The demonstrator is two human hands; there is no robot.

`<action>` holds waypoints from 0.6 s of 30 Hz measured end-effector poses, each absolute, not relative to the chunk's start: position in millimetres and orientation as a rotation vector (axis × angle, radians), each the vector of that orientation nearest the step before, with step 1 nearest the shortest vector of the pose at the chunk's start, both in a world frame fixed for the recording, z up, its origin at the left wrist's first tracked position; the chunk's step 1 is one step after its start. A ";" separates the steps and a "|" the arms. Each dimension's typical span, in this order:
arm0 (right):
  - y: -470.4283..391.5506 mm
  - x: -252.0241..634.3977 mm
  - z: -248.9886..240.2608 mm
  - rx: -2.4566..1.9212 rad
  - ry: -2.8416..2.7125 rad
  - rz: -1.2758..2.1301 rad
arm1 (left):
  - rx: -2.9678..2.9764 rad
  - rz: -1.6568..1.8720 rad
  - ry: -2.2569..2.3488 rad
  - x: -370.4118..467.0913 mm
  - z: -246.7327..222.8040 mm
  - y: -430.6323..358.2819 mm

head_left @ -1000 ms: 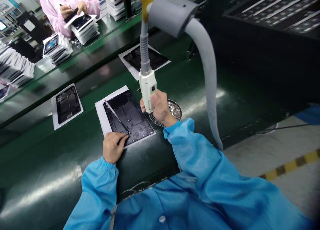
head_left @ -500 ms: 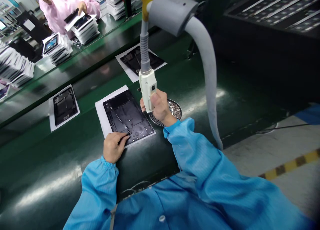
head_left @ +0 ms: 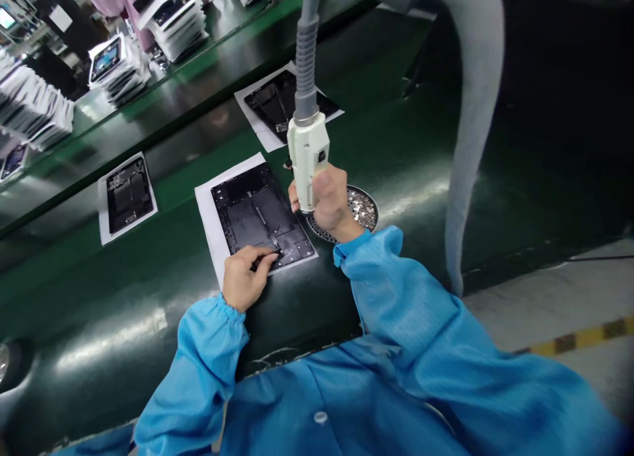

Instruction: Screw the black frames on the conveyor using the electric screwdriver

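Both busy: our right hand (head_left: 333, 199) clasps tool (head_left: 308, 151) | our left hand (head_left: 246, 277), nearer panel (head_left: 242, 219), fingers bent, grip unclear | panel beyond, long axis away-left

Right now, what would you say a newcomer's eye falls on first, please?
Probably the white handheld tool in the right hand, mid-picture, below a ribbed grey hose. Next, the black device housing, left of the tool, with the left hand at its near edge. Then the dish of shiny pieces, partly hidden by the right hand.
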State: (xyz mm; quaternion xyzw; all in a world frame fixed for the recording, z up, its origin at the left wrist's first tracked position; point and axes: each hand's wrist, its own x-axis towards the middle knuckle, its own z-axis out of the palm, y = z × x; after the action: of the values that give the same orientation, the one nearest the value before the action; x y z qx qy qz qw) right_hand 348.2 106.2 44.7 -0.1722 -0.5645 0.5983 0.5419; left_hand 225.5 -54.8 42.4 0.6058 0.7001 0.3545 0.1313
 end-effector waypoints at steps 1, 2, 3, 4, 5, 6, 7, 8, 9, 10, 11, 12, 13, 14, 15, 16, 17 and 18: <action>106.1 348.1 45.1 -0.410 -1.341 1.419 | 1.752 1.004 2.021 226.8 42.4 -55.2; 106.0 348.0 45.5 -0.414 -1.343 1.418 | 1.748 0.969 2.011 227.0 42.6 -55.7; 106.0 347.9 45.8 -0.421 -1.344 1.414 | 1.744 0.925 2.006 226.1 43.1 -56.2; 106.1 347.8 45.9 -0.423 -1.346 1.411 | 1.735 0.877 2.006 224.5 43.9 -56.6; 106.3 347.7 45.9 -0.419 -1.346 1.409 | 1.720 0.825 2.008 222.6 45.0 -57.0; 106.6 347.6 45.7 -0.410 -1.344 1.408 | 1.700 0.775 2.014 220.6 46.4 -57.0; 106.8 347.6 45.5 -0.402 -1.345 1.408 | 1.677 0.730 2.021 219.1 48.0 -56.8; 107.1 347.7 45.3 -0.399 -1.349 1.408 | 1.657 0.692 2.031 218.2 49.6 -56.3; 107.3 347.8 45.2 -0.401 -1.356 1.408 | 1.645 0.662 2.043 218.1 51.1 -55.6; 107.4 348.0 45.1 -0.407 -1.365 1.403 | 1.645 0.640 2.056 218.7 52.3 -54.6; 107.4 348.3 45.2 -0.417 -1.375 1.398 | 1.654 0.624 2.073 219.8 53.1 -53.7; 107.2 348.5 45.4 -0.430 -1.384 1.393 | 1.665 0.611 2.095 221.4 53.5 -52.7; 106.9 348.8 45.8 -0.446 -1.391 1.392 | 1.677 0.598 2.119 223.0 53.3 -51.9; 106.5 349.1 46.2 -0.465 -1.396 1.393 | 1.687 0.590 2.142 224.5 52.6 -51.4; 106.1 349.4 46.7 -0.485 -1.401 1.396 | 1.694 0.587 2.158 225.7 51.4 -51.1; 105.6 349.6 47.1 -0.505 -1.406 1.401 | 1.696 0.593 2.170 226.5 49.7 -51.2; 105.2 349.7 47.5 -0.522 -1.410 1.406 | 1.696 0.608 2.175 226.9 47.7 -51.6; 104.9 349.6 47.9 -0.538 -1.413 1.408 | 1.697 0.633 2.176 226.9 45.5 -52.2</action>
State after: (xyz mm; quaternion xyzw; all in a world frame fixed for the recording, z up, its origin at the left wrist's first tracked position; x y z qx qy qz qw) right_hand 349.6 104.9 47.9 -0.2235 -0.5874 0.5853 0.5123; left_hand 226.9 -52.2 45.5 0.5922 0.7594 0.2208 0.1544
